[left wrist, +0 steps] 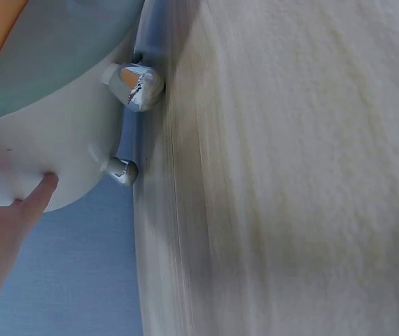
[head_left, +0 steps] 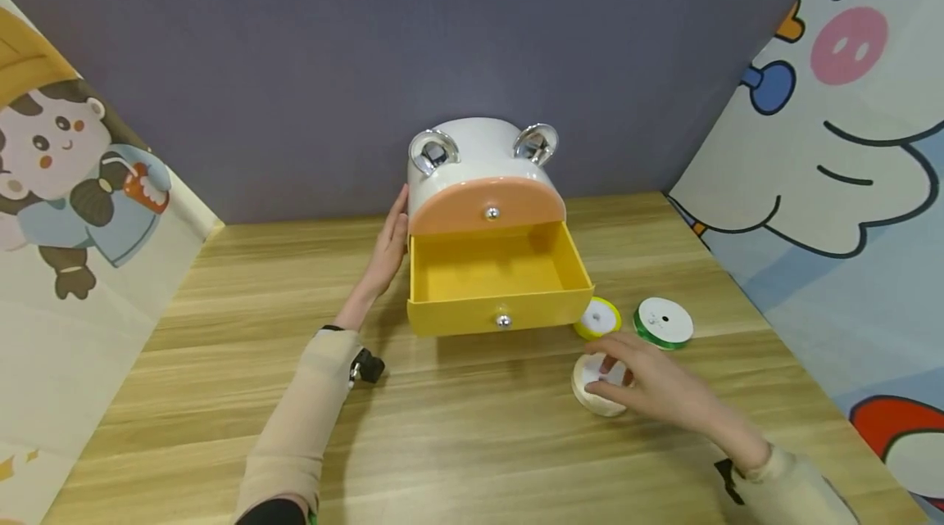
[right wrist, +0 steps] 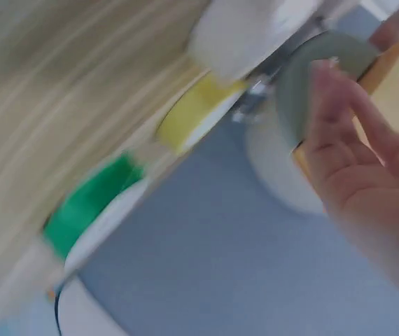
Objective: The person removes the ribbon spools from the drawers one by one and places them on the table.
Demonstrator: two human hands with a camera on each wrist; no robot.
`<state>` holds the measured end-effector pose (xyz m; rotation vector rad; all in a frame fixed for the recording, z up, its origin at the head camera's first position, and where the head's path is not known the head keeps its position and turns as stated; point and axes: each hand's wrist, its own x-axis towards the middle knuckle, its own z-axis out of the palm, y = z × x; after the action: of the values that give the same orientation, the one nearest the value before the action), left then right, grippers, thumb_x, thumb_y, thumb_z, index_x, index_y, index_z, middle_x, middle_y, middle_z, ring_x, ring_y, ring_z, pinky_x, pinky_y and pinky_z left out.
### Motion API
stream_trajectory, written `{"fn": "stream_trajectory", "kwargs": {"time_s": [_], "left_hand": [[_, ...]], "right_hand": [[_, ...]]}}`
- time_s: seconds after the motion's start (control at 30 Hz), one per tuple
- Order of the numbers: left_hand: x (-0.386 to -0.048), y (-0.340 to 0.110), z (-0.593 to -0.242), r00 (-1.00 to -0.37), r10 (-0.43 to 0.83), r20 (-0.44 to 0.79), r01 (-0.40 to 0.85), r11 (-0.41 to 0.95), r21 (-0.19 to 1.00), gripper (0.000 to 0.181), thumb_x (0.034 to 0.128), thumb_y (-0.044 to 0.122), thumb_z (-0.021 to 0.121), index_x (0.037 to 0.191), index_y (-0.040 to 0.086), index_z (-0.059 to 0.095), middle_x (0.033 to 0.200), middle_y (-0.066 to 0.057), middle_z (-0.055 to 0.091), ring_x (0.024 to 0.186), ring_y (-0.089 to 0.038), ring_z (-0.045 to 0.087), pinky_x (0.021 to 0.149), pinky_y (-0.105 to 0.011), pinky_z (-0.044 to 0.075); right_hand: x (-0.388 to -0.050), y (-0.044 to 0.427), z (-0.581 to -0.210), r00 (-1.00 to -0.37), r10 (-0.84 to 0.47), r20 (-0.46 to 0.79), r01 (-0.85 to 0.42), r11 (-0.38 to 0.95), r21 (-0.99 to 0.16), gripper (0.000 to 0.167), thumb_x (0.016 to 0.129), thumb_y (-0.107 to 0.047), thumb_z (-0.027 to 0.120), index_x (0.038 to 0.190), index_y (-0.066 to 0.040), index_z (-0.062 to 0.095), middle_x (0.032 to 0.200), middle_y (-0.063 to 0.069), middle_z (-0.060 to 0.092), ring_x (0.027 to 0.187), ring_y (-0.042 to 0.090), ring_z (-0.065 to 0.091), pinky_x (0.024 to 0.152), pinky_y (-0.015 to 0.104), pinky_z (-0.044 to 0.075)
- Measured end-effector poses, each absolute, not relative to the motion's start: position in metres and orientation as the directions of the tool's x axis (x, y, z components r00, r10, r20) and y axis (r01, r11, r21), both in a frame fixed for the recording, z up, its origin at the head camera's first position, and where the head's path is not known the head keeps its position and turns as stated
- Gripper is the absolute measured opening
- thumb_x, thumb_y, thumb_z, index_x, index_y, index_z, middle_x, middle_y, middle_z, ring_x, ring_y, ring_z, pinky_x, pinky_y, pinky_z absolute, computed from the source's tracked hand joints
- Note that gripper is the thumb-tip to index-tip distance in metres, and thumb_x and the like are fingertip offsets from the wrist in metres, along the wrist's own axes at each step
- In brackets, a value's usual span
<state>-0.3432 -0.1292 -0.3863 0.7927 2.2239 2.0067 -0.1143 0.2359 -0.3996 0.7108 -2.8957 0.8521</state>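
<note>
A white cabinet (head_left: 479, 150) with an orange upper front has its yellow drawer (head_left: 501, 314) pulled out; no contents show inside. Flat against the cabinet's left side rests my left hand (head_left: 385, 255); in the left wrist view that hand (left wrist: 7, 234) touches the white wall (left wrist: 80, 154). My right hand (head_left: 656, 386) hovers over a cream spool (head_left: 590, 400), thumb and fingers apart and bent. In the right wrist view, the right hand (right wrist: 367, 154) appears clear of the pale spool (right wrist: 238, 35).
Beside the drawer's right front corner lies a yellow spool (head_left: 599, 318), with a green spool (head_left: 664, 323) further right. Silver ears (head_left: 536, 145) top the cabinet. A grey panel (head_left: 332, 58) stands behind, and cartoon-printed panels (head_left: 796, 181) flank the wooden table (head_left: 442, 459).
</note>
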Motion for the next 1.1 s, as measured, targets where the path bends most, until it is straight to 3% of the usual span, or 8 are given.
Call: {"fn": "stream_trajectory", "kwargs": {"time_s": [0.13,0.27,0.47,0.67,0.9,1.1], "left_hand": [[-0.343,-0.128,-0.385,-0.869,0.394,0.299,0.339,0.035,0.94,0.053,0.1101,0.027,0.023,0.161,0.027,0.008,0.17,0.0,0.007,0.145,-0.034,0.035,0.105,-0.054,0.046],[-0.342,-0.127,-0.384,-0.872,0.394,0.291,0.328,0.028,0.944,0.053,0.11,0.024,0.023,0.161,0.025,0.009,0.17,-0.001,0.007,0.147,-0.033,0.033,0.107,-0.056,0.044],[-0.342,-0.127,-0.382,-0.87,0.384,0.31,0.347,0.029,0.937,0.053,0.1099,0.024,0.023,0.161,0.024,0.009,0.17,-0.001,0.007,0.146,-0.034,0.034,0.106,-0.056,0.045],[-0.342,-0.128,-0.383,-0.871,0.391,0.299,0.342,0.046,0.938,0.053,0.1099,0.025,0.023,0.161,0.023,0.008,0.169,-0.002,0.008,0.142,-0.034,0.039,0.1,-0.045,0.049],[-0.341,-0.129,-0.383,-0.866,0.394,0.307,0.349,0.038,0.936,0.054,0.1099,0.024,0.022,0.161,0.023,0.008,0.169,-0.003,0.008,0.144,-0.036,0.037,0.104,-0.056,0.046],[-0.34,-0.13,-0.384,-0.867,0.394,0.305,0.345,0.035,0.938,0.053,0.1098,0.023,0.022,0.161,0.024,0.009,0.169,-0.002,0.008,0.146,-0.036,0.034,0.105,-0.058,0.045]], "right_hand": [[-0.118,0.216,-0.395,-0.895,-0.438,0.088,-0.322,0.496,-0.806,0.028,0.098,-0.018,0.063,0.122,-0.005,0.063,0.112,0.02,0.069,0.085,0.003,0.065,0.065,0.024,0.057],[-0.122,0.193,-0.39,-0.891,-0.443,-0.104,-0.069,0.357,-0.932,0.04,0.105,-0.024,0.051,0.134,0.003,0.055,0.127,0.029,0.062,0.094,0.014,0.069,0.074,0.033,0.06],[-0.135,0.165,-0.382,-0.873,-0.44,-0.209,0.139,0.187,-0.973,0.052,0.106,-0.036,0.046,0.14,0.004,0.051,0.134,0.022,0.062,0.095,0.013,0.067,0.084,0.029,0.058],[-0.144,0.148,-0.378,-0.873,-0.434,-0.221,0.207,0.08,-0.975,0.055,0.105,-0.04,0.047,0.141,0.001,0.052,0.132,0.012,0.066,0.093,0.009,0.064,0.088,0.027,0.056],[-0.151,0.14,-0.378,-0.896,-0.359,-0.262,0.277,0.011,-0.961,0.059,0.101,-0.044,0.054,0.137,0.002,0.056,0.115,-0.004,0.073,0.088,0.006,0.064,0.084,0.021,0.056],[-0.153,0.138,-0.378,-0.903,-0.337,-0.266,0.286,-0.008,-0.958,0.06,0.099,-0.043,0.057,0.135,0.004,0.056,0.11,-0.006,0.075,0.084,0.004,0.064,0.083,0.021,0.057]]}}
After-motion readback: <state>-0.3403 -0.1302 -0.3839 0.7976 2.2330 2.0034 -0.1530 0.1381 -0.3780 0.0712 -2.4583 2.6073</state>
